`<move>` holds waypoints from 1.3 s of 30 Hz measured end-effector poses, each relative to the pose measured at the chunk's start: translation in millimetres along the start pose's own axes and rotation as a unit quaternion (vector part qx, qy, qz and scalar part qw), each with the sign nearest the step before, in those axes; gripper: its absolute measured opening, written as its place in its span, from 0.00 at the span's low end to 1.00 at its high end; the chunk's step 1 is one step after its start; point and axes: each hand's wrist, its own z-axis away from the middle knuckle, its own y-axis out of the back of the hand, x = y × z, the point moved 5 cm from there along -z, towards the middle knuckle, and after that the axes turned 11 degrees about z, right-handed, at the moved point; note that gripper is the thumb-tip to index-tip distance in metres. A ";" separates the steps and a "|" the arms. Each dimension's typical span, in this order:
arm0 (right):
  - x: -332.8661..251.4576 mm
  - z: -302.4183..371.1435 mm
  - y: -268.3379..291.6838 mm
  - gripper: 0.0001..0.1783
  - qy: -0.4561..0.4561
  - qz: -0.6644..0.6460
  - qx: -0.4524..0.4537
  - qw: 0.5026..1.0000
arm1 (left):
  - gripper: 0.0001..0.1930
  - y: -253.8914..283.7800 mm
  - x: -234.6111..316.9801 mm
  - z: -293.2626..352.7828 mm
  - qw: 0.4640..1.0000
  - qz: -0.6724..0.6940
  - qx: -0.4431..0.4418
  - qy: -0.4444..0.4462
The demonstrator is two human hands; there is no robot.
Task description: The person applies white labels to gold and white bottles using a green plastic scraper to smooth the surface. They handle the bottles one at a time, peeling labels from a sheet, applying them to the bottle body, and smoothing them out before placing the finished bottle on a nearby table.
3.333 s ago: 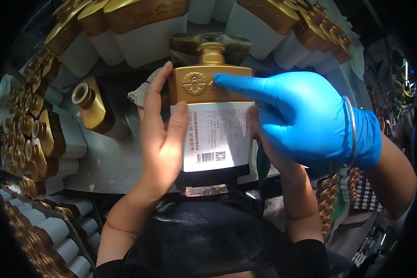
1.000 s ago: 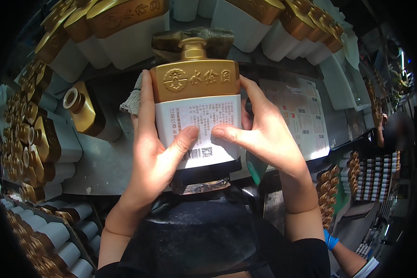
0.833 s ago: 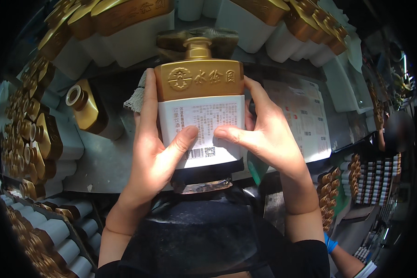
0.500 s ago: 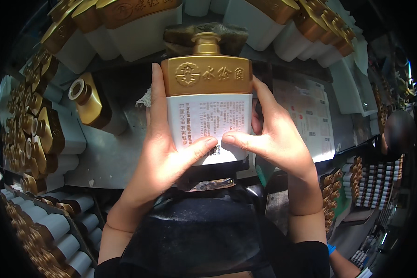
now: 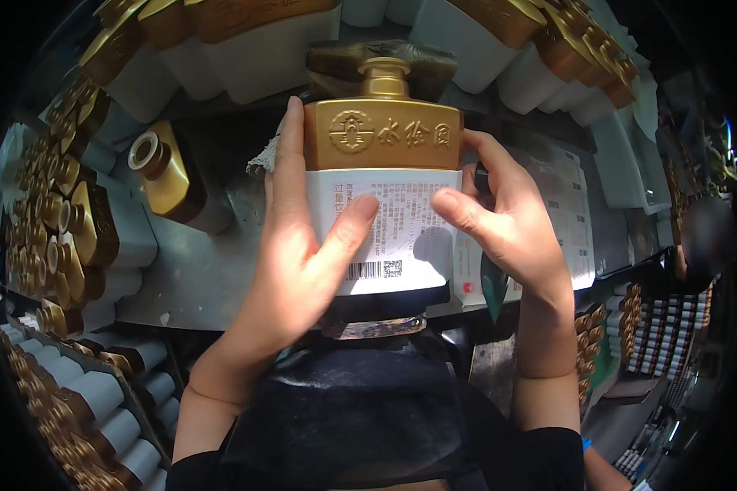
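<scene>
The labelled bottle (image 5: pixel 377 233) is lying between the two hands at the near edge of the worktop (image 5: pixel 180 286), its gold neck pointing away from the person and its white label facing up; what is bearing its underside is not showing. The left hand (image 5: pixel 307 237) is keeping a closed grip on the bottle's left side, its fingers running up the edge and its thumb lying over the label. The right hand (image 5: pixel 508 213) is half curling, its fingers closing around a dark object (image 5: pixel 481 178) beside the bottle's right edge; its thumb is casting a shadow on the label, and whether it is touching there I cannot tell. A dark green pointed piece (image 5: pixel 493 290) is sticking out below that palm. A brown block (image 5: pixel 327 69) is sitting just beyond the neck, and a pale grey cloth (image 5: pixel 266 155) is showing beside the left fingers. Farther left, a gold-shouldered bottle (image 5: pixel 168 172) is standing apart, near a cluster of similar bottles (image 5: pixel 65 237), while more are lining the far side. On the right, printed sheets (image 5: pixel 569 204) are lying near a white tray (image 5: pixel 630 155). A co-worker's arm (image 5: pixel 602 470) is entering at lower right.
</scene>
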 end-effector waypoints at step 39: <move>3.3 4.7 -4.2 0.39 -0.051 0.067 -0.031 0.996 | 0.43 -4.5 -0.7 -2.3 0.984 0.176 0.012 -0.008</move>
